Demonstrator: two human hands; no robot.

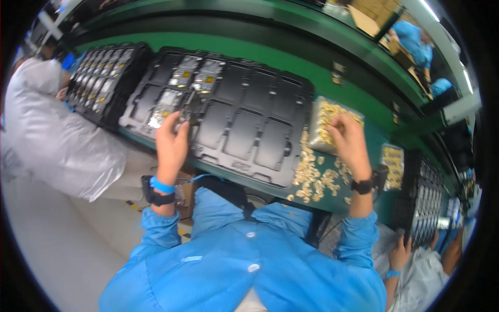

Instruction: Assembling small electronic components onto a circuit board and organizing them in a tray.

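Observation:
A large black compartment tray [247, 106] lies on the green bench in front of me. Silvery modules with yellow patches, such as this one [209, 77], sit in pockets at its left end. My left hand [172, 139] is over that end, thumb and fingers closed on a small dark part [191, 107] whose kind I cannot make out. To the right stands a clear box [321, 136] filled with small yellow pieces. My right hand [349, 139] is at this box with thumb and index finger pinched; what lies between the fingertips is too small to tell.
Loose yellowish pieces [312, 177] are scattered right of the tray. A stack of filled trays [104, 80] stands left, beside a person in white [52, 125]. At right are a flat pack of yellow pieces [392, 165], more filled trays [427, 195] and another person's hand [400, 258].

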